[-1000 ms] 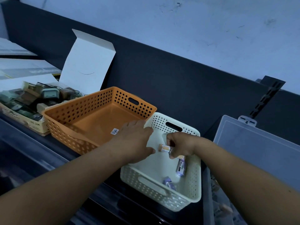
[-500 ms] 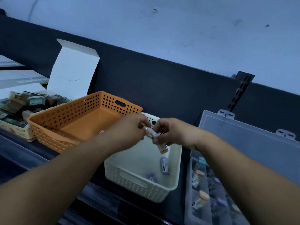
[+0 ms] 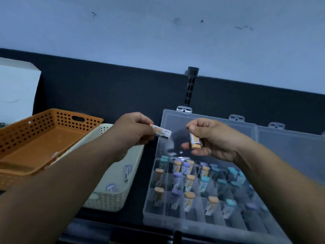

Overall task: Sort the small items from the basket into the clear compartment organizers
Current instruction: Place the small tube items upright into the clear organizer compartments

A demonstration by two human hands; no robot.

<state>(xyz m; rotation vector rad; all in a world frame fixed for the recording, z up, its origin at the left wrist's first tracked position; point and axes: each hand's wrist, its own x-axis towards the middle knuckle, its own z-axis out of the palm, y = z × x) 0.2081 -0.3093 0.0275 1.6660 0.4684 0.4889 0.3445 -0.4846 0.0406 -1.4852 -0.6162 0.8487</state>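
My left hand point(image 3: 133, 131) pinches a small white tube with an orange cap point(image 3: 161, 132), held above the gap between the cream basket point(image 3: 107, 201) and the clear compartment organizer point(image 3: 158, 215). My right hand point(image 3: 211, 138) grips a second orange-capped tube point(image 3: 194, 141) over the organizer's back row, in front of its raised lid point(image 3: 219, 127). Two purple-capped tubes point(image 3: 127, 171) lie in the cream basket. Several tubes with orange, purple and teal caps stand in the organizer's compartments.
An orange perforated basket point(image 3: 44, 127) sits left of the cream one. A white box flap point(image 3: 15, 88) stands at far left. A dark back panel point(image 3: 105, 92) with a slotted bracket point(image 3: 190, 85) runs behind. A second clear lid point(image 3: 290, 148) is at right.
Both hands lifted from the cream basket and moved right, each with one tube; the tubes are now apart. The view swung right, showing the organizer's compartments.
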